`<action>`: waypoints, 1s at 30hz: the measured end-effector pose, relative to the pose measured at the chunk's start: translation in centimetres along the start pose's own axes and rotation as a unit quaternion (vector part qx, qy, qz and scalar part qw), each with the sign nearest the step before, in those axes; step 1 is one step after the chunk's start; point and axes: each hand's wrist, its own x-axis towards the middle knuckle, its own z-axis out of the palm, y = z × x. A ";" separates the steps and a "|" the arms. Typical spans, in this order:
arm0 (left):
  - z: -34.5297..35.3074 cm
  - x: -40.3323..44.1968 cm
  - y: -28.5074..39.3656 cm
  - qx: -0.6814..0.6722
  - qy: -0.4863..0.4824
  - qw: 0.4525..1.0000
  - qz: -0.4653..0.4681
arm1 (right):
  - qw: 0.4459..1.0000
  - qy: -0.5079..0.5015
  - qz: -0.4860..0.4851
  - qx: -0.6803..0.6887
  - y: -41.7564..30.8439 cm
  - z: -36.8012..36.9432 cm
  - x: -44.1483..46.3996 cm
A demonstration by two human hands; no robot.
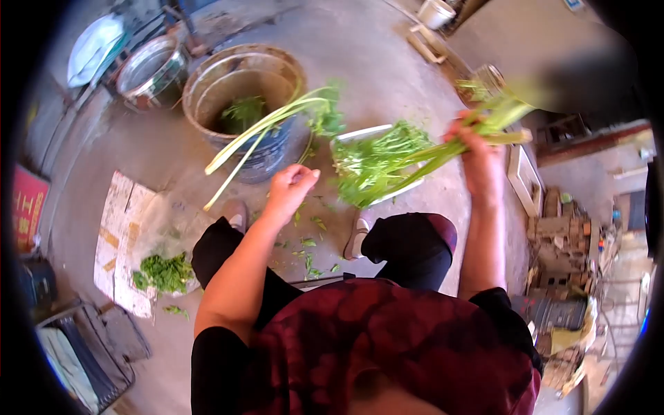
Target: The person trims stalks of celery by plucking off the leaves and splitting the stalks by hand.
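My right hand (pixel 474 142) is wrapped round a bunch of celery stalks (pixel 443 153), whose leafy ends hang over a white tray (pixel 364 131). The thick stalk ends point up and right, smeared by motion. My left hand (pixel 294 188) has its fingers curled in towards the thumb; a thin green stem shows just above the fingertips, and whether they grip it is unclear. Beyond that hand, loose celery stalks (pixel 259 129) lie slantwise across the front of a large bucket (pixel 197 114), with leaves at their right end. More greens show inside the bucket.
Leafy greens (pixel 164 273) lie beside a worn white board (pixel 119 238) at the left. Torn leaves (pixel 309 263) are scattered between my feet. A metal pot (pixel 149 76) stands behind left, a wooden frame (pixel 524 176) at the right, and a white bucket (pixel 436 14) at the back.
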 end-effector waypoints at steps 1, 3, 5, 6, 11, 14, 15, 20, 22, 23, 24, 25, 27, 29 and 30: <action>0.0 -0.2 0.4 0.034 -0.024 0.999 0.021 | 0.999 -0.020 0.042 0.001 1.1 0.9 -0.9; 1.0 -0.9 1.9 -0.014 -0.055 0.997 0.057 | 0.986 -0.115 0.117 -0.006 3.1 3.0 -3.0; 0.9 -1.7 3.3 -0.016 -0.108 0.991 0.079 | 0.963 -0.170 0.192 0.087 6.1 5.3 -4.9; 1.2 -2.0 3.8 -0.069 -0.130 0.986 0.076 | 0.943 -0.199 0.226 0.141 7.3 6.5 -5.8; 1.2 -1.5 4.0 -0.196 -0.203 0.959 0.008 | 0.880 -0.336 0.326 0.082 11.1 10.5 -7.7; 0.7 -0.6 3.1 -0.239 -0.180 0.953 -0.048 | 0.866 -0.367 0.318 0.116 11.6 10.9 -7.0; 0.6 -0.5 3.0 -0.256 -0.181 0.947 -0.077 | 0.862 -0.374 0.315 0.133 11.7 11.0 -6.8; 0.6 -0.8 3.9 -0.185 -0.141 0.971 -0.063 | 0.889 -0.314 0.294 0.156 14.0 10.6 -7.2; 0.4 -0.8 3.8 -0.166 -0.154 0.971 -0.079 | 0.899 -0.301 0.286 0.136 14.4 10.6 -7.6; 0.5 -0.7 3.5 -0.141 -0.129 0.981 -0.034 | 0.899 -0.303 0.287 0.135 14.4 10.6 -7.6; 0.7 -0.5 2.9 -0.116 -0.104 0.988 0.011 | 0.898 -0.304 0.288 0.135 14.3 10.5 -7.6; 0.7 -0.3 2.5 -0.067 -0.071 0.992 0.078 | 0.898 -0.305 0.289 0.134 14.2 10.3 -7.6; 0.3 0.5 2.0 0.060 0.021 0.973 0.221 | 0.896 -0.314 0.286 0.132 13.5 10.1 -7.6; 0.1 -0.5 4.1 0.022 0.061 0.995 0.082 | 0.903 -0.297 0.284 0.123 13.2 9.6 -7.3; 0.4 -0.9 4.9 0.021 0.111 0.992 0.055 | 0.912 -0.274 0.284 0.115 13.1 9.3 -7.2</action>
